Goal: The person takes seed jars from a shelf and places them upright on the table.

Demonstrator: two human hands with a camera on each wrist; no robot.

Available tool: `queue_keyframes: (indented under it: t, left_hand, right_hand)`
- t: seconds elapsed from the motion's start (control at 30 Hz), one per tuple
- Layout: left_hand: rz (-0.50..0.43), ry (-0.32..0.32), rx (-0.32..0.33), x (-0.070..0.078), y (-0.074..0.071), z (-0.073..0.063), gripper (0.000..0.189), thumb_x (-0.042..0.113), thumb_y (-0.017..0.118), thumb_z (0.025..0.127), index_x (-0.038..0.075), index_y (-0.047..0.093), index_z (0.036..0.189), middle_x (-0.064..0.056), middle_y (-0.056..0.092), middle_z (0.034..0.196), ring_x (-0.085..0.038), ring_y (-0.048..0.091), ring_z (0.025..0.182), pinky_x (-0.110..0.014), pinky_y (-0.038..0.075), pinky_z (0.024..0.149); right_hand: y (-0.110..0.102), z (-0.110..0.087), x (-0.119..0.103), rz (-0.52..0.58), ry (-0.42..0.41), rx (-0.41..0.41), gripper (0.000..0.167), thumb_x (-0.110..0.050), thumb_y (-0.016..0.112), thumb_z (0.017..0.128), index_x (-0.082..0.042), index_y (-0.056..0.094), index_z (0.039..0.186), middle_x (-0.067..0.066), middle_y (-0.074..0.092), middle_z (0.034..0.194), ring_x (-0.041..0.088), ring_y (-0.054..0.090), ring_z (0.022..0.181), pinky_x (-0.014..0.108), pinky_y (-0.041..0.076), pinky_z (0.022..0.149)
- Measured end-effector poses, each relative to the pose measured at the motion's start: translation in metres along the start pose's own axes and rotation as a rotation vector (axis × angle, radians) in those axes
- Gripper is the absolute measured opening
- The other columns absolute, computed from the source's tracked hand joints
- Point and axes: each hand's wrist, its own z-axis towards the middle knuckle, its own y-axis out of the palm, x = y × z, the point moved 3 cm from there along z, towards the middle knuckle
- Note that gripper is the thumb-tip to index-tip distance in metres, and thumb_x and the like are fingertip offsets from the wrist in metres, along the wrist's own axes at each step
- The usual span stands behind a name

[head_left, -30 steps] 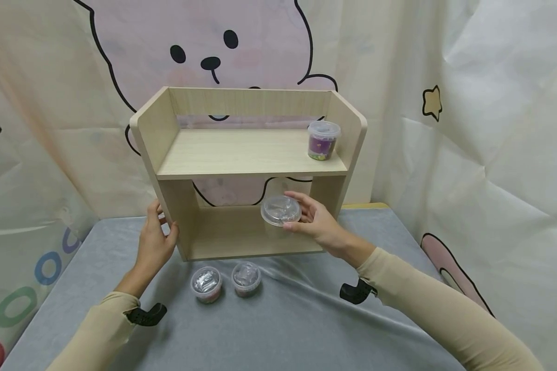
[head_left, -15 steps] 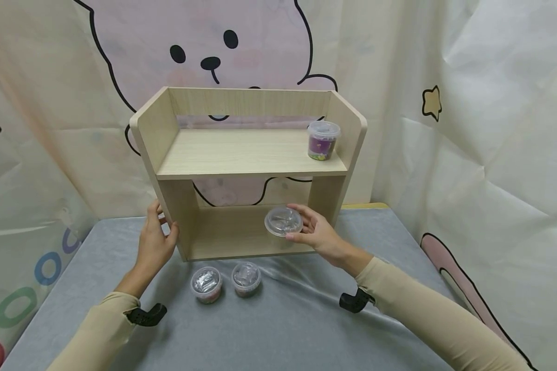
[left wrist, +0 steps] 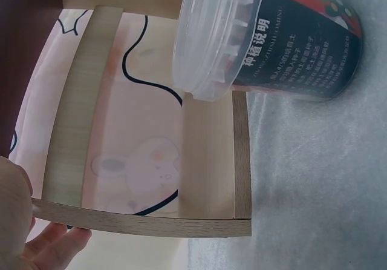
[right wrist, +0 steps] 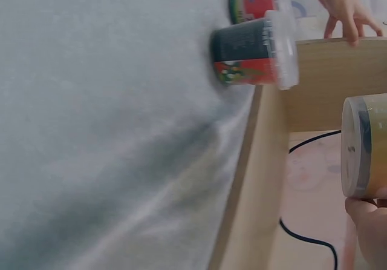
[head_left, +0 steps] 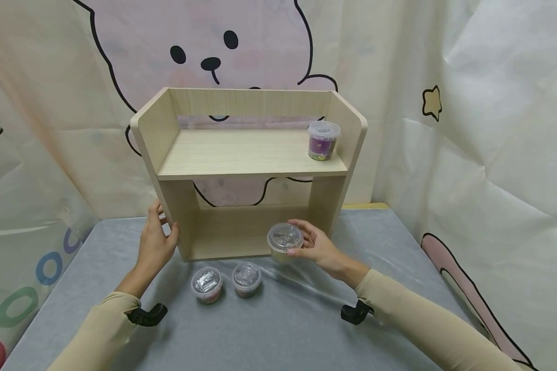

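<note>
My right hand [head_left: 320,250] holds a lidded plastic cup [head_left: 284,241] with a yellowish side by its rim, in front of the lower compartment of the wooden shelf [head_left: 252,152]. In the right wrist view that cup [right wrist: 366,146] shows its pale base, and its bottom is off the table. My left hand [head_left: 157,237] grips the shelf's left side panel, thumb in front and fingers behind. Two more lidded cups stand on the table before the shelf, a left cup [head_left: 206,285] and a right cup [head_left: 246,280]; the wrist views show dark and red labels.
A purple-labelled cup [head_left: 322,140] stands at the right end of the shelf's upper board. Grey cloth [head_left: 297,330] covers the table, with folds near the shelf's front. Printed curtains [head_left: 482,154] hang behind and at both sides.
My right hand has brought the held cup lower and nearer to me, from the lower compartment's opening to its front edge. The left hand, the shelf and the other cups have stayed put.
</note>
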Motion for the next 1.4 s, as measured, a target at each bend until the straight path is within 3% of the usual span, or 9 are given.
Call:
queue_keyframes:
  t: [0.4, 0.83, 1.4]
  left_hand:
    - [-0.004, -0.011, 0.005, 0.0, 0.0, 0.0, 0.065, -0.004, 0.058, 0.093, 0.011, 0.03, 0.15, -0.033, 0.053, 0.133, -0.056, 0.064, 0.109, -0.064, 0.058, 0.074]
    - [-0.004, -0.013, -0.005, 0.002, 0.0, 0.0, 0.064, -0.003, 0.058, 0.094, 0.011, 0.029, 0.149, -0.032, 0.052, 0.134, -0.055, 0.064, 0.11, -0.063, 0.058, 0.073]
    - [0.004, -0.02, -0.001, 0.001, 0.001, 0.0, 0.063, -0.002, 0.057, 0.094, 0.011, 0.029, 0.149, -0.032, 0.052, 0.134, -0.055, 0.064, 0.11, -0.064, 0.058, 0.072]
  right_hand:
    - [0.001, -0.01, 0.031, 0.02, 0.047, -0.018, 0.083, -0.005, 0.079, 0.085, -0.001, 0.031, 0.153, 0.026, 0.045, 0.15, 0.011, 0.059, 0.12, 0.021, 0.053, 0.097]
    - [0.01, -0.016, 0.053, 0.017, 0.066, -0.025, 0.09, -0.006, 0.081, 0.083, 0.002, 0.027, 0.154, 0.028, 0.04, 0.154, 0.03, 0.051, 0.136, 0.026, 0.05, 0.108]
    - [0.017, -0.018, 0.07, -0.003, 0.017, -0.06, 0.088, -0.008, 0.085, 0.08, 0.006, 0.031, 0.149, 0.032, 0.039, 0.153, 0.015, 0.056, 0.125, 0.018, 0.051, 0.1]
